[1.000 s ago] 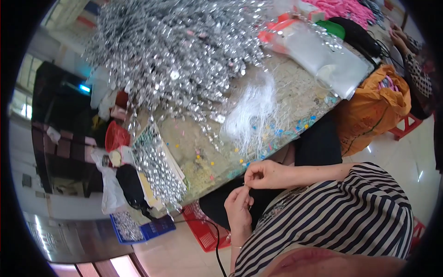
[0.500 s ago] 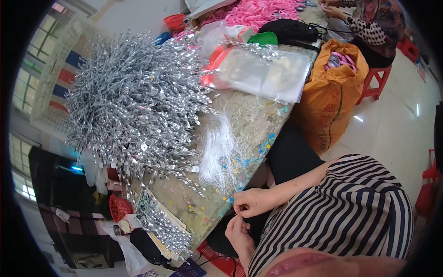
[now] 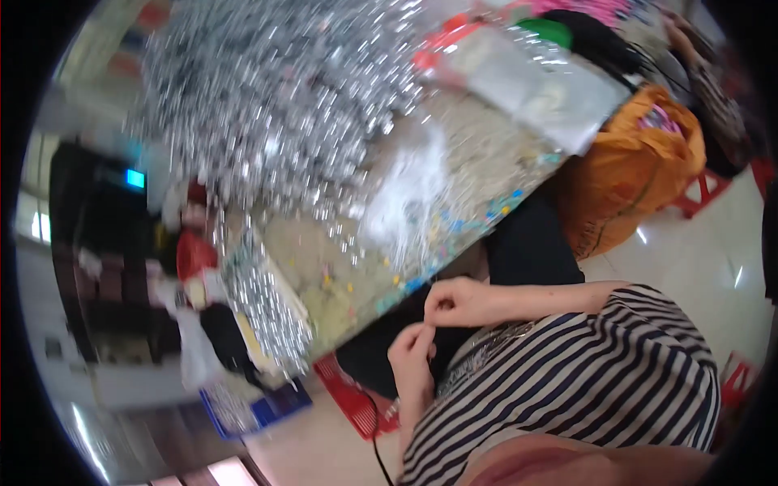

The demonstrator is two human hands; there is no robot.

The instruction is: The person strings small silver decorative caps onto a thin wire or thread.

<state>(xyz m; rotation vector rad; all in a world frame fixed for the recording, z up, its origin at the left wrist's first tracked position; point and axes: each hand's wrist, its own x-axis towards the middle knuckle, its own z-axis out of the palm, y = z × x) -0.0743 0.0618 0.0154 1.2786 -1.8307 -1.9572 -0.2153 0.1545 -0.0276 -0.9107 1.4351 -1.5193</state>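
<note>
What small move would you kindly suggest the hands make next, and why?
Perhaps the right hand should ease slightly away from the left hand: their fingertips appear to meet just off the edge of the table, and that closeness, with the blur, hides whatever may be between them.

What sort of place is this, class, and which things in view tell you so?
Probably a small handwork workshop: a big heap of silver pieces and a bundle of white strands lie on a speckled table, with an orange bag beside it.
</note>
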